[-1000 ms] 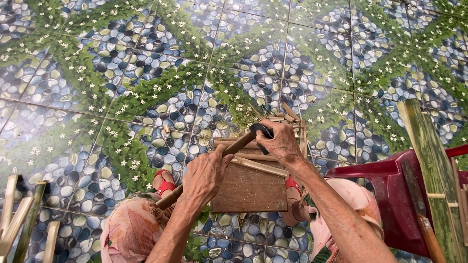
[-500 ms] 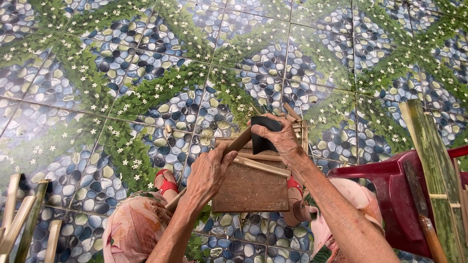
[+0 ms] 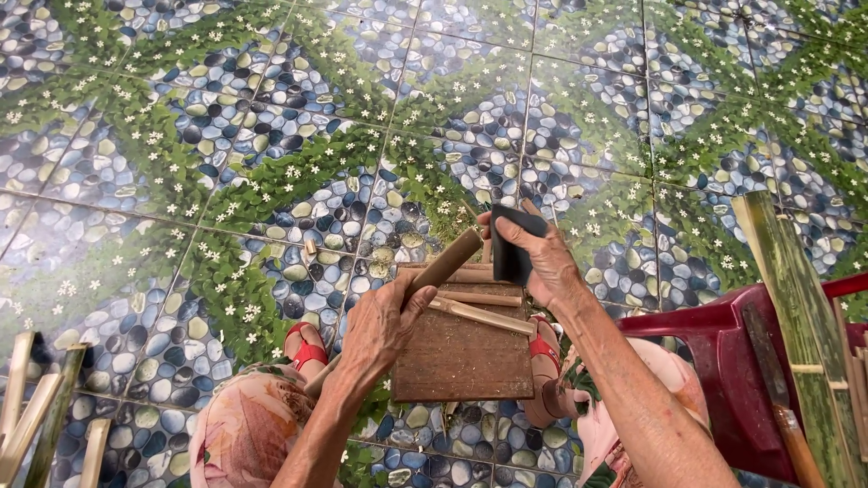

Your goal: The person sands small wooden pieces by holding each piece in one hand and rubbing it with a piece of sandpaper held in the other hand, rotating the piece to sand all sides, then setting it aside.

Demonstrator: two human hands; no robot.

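Right hand with dark sanding pad now off the stick.

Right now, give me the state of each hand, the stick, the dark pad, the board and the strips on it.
left hand: closed around the round stick
round stick: held slanted, far end raised over the board
right hand: gripping the dark pad
dark pad: held just beyond the stick's tip
wooden board: flat across the lap
bamboo strips: lying loose on the board

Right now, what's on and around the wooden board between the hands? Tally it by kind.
Wooden board: 1
Round stick in left hand, lying across the board: 1
Black flat piece in right hand, held upright: 1
Bamboo strips lying on the board: 2
Total: 5
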